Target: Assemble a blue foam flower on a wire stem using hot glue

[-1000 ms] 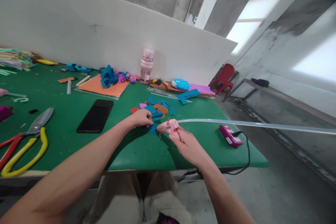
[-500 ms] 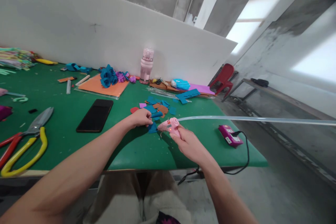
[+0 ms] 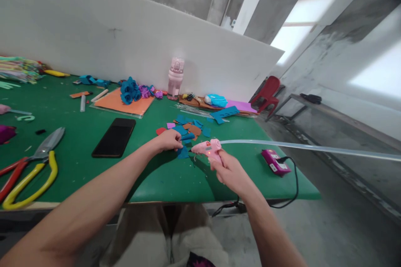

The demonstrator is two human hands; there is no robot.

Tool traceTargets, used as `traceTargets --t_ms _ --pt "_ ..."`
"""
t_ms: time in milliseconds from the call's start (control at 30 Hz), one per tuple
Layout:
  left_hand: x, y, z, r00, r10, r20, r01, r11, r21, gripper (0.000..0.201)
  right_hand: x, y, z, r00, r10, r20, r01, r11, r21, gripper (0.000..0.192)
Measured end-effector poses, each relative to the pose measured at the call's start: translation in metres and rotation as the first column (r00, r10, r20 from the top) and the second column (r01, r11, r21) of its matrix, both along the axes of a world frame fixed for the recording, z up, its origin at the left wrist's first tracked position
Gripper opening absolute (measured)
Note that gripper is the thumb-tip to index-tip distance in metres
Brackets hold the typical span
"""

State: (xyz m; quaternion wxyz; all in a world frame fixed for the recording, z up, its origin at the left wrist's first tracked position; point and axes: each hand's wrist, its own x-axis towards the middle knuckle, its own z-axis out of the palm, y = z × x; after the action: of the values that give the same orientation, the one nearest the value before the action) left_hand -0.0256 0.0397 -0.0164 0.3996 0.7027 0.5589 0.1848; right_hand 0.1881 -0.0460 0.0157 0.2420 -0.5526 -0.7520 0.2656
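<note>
Wrapped around a pink hot glue gun (image 3: 206,149), my right hand (image 3: 227,167) is closed on its handle. A long clear glue stick (image 3: 269,143) runs out of the gun's back to the right. My left hand (image 3: 171,139) is closed in a pinch on a small rolled piece of blue paper (image 3: 188,136). Just below its fingertips lies a blue paper petal (image 3: 183,152), close to the gun's nozzle; whether the fingers touch it I cannot tell. Behind both hands, cut paper pieces (image 3: 194,129) in blue, brown, red and pink are scattered on the green table (image 3: 163,183).
Left of my hands lie a black phone (image 3: 114,137) and shears (image 3: 37,162). Blue paper flowers (image 3: 130,91) rest on an orange sheet at the back. A pink bottle (image 3: 176,78) stands by the white board. A purple power socket (image 3: 275,162) with a cable sits right.
My right hand has drawn the glue gun slightly right, and its nozzle is a little farther from my left fingers. My left hand stays in place with the rolled blue paper.
</note>
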Motion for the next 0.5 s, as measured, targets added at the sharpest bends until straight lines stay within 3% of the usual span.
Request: traceTargets --t_ms 500 --pt "0.000 0.002 -0.002 1.000 -0.021 0.004 0.021 1.000 0.023 0.011 -0.010 -0.001 -0.007 0.998 0.043 0.048 -0.042 0.998 -0.036 0.020"
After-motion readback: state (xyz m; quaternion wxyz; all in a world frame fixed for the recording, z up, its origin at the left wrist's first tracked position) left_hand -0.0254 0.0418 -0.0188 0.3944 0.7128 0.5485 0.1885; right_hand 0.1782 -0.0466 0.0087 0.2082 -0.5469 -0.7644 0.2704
